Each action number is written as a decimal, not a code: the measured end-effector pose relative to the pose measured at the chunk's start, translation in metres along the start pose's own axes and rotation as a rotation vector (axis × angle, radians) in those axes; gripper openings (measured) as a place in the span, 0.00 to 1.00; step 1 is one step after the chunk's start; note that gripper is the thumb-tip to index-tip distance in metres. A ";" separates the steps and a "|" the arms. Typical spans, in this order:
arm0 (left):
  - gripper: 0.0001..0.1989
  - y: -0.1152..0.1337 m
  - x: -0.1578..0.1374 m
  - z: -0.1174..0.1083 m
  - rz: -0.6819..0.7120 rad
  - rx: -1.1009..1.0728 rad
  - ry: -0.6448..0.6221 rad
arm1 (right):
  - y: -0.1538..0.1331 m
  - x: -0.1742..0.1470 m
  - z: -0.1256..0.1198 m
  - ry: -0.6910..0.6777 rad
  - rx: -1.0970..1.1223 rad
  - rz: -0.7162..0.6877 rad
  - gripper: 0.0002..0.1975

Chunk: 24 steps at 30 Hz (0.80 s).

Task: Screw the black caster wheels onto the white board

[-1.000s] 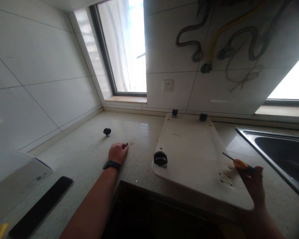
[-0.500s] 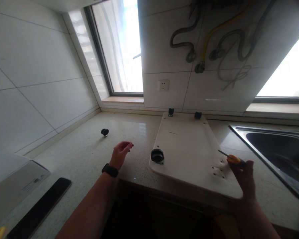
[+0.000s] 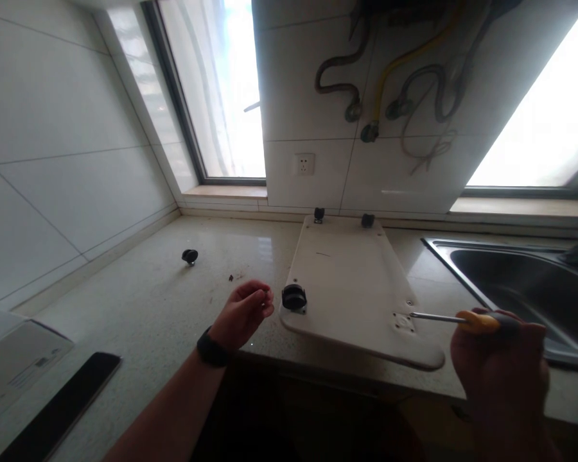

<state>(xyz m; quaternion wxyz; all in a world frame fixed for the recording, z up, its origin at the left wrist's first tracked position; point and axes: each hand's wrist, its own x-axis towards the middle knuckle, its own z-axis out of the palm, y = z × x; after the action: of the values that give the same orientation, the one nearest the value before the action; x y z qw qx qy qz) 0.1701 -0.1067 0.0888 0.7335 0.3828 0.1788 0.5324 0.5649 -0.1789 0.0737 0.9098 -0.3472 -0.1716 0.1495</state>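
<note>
A white board with rounded corners lies flat on the speckled counter. One black caster sits at its near left corner, and two more casters are along its far edge. The near right corner shows bare screw holes. My right hand grips a yellow-and-grey screwdriver, its shaft pointing left at those holes. Just left of the near caster, my left hand is closed in a pinch; what the fingertips hold is too small to make out. A loose caster rests farther left.
Tiny dark bits lie on the counter beyond my left hand. A steel sink is set in at the right. A black flat object and a pale box lie at the left. Hoses hang on the wall behind.
My left hand has moved right, toward the near caster, uncovering small dark bits on the counter. My right hand has come off the board's edge, with the screwdriver now levelled toward the holes.
</note>
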 end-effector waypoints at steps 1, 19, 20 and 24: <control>0.08 -0.001 -0.002 0.004 -0.012 -0.010 -0.019 | -0.005 -0.004 0.004 -0.018 0.015 0.016 0.14; 0.06 -0.022 -0.019 0.039 -0.150 -0.049 -0.174 | -0.029 -0.099 0.050 -0.207 -0.105 0.182 0.19; 0.06 -0.023 -0.019 0.039 -0.151 -0.046 -0.176 | -0.028 -0.100 0.049 -0.221 -0.099 0.174 0.19; 0.07 -0.024 -0.020 0.041 -0.162 -0.032 -0.179 | -0.026 -0.101 0.046 -0.250 -0.104 0.148 0.17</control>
<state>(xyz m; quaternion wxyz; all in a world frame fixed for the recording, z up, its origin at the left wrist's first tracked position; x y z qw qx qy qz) 0.2059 -0.1432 0.0941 0.7933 0.4013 0.1346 0.4377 0.4590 -0.2103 0.1028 0.8486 -0.3843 -0.2651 0.2490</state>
